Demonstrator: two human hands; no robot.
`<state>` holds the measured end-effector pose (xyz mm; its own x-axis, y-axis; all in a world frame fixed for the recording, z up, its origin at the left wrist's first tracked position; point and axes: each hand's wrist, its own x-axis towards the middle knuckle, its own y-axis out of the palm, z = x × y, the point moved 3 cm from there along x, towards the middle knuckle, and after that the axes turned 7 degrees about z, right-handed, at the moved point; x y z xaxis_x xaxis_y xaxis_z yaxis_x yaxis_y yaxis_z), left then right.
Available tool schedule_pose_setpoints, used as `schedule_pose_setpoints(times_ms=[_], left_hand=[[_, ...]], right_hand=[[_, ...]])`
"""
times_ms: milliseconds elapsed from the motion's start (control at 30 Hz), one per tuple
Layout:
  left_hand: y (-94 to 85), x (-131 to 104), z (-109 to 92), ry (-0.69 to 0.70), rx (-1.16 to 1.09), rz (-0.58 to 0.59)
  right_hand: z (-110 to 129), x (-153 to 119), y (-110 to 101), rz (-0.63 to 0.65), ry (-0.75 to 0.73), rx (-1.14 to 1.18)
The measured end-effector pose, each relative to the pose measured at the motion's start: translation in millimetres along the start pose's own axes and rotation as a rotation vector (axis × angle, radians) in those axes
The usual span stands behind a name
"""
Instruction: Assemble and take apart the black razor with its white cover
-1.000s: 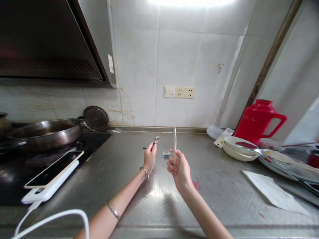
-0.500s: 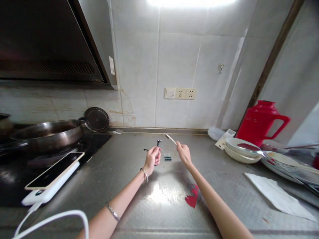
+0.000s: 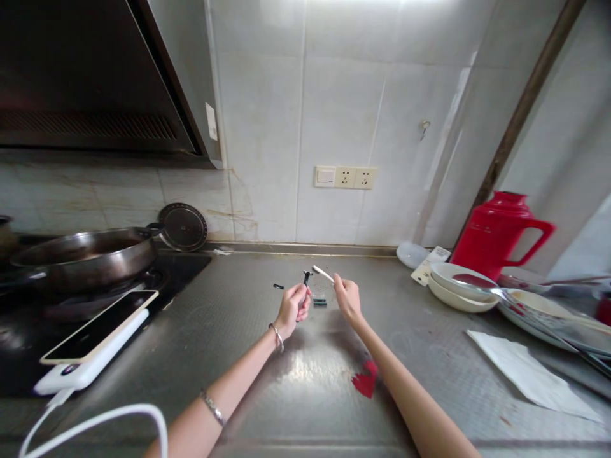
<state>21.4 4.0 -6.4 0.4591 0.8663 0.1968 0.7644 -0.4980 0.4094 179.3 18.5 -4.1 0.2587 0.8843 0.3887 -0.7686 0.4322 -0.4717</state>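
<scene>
My left hand [image 3: 292,305] is closed around the handle of a black razor [image 3: 306,278], its T-shaped head pointing up. Between the thumb and fingers of my right hand [image 3: 347,298] is a slim white toothbrush [image 3: 323,273]. Its head end points left, close to the razor's head; whether the two touch I cannot tell. Small dark razor cartridges [image 3: 319,301] in a clear holder lie on the metal counter between my hands. A little black piece [image 3: 278,286] rests just left of my left hand.
On the left, a steel pan [image 3: 90,251] sits on the stove, with a phone [image 3: 100,327] on a white power bank [image 3: 93,356] at the stove's edge. Stacked bowls [image 3: 461,289], a red thermos jug [image 3: 501,229] and a paper napkin [image 3: 529,375] are on the right.
The toothbrush has tilted flatter and come nearer the razor's head, with my right hand shifting slightly left. The small black piece now shows clear of my left hand. The view has shifted slightly.
</scene>
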Motion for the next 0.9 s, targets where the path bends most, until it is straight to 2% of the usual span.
schedule_pose_setpoints(times_ms=[267,467,633,800,900], left_hand=[[11.4,-5,-1,-0.149,-0.314,0.183],[11.9,-6,-1,-0.193,-0.393,0.265],[12.0,-7,-6,-0.163,-0.399,0.258],[12.4,-7,-4,-0.177,-0.336,0.246],[14.6,-8,-5,-0.178,-0.303,0.243]], right_hand=[[-6,-6,6,-0.022,-0.017,-0.042],[1,-7,3,-0.072,-0.05,-0.051],[-6,-6,1,-0.08,-0.04,-0.124],[-3,-5,-3,-0.112,-0.036,-0.064],[-3,-5,0,-0.081,-0.047,-0.08]])
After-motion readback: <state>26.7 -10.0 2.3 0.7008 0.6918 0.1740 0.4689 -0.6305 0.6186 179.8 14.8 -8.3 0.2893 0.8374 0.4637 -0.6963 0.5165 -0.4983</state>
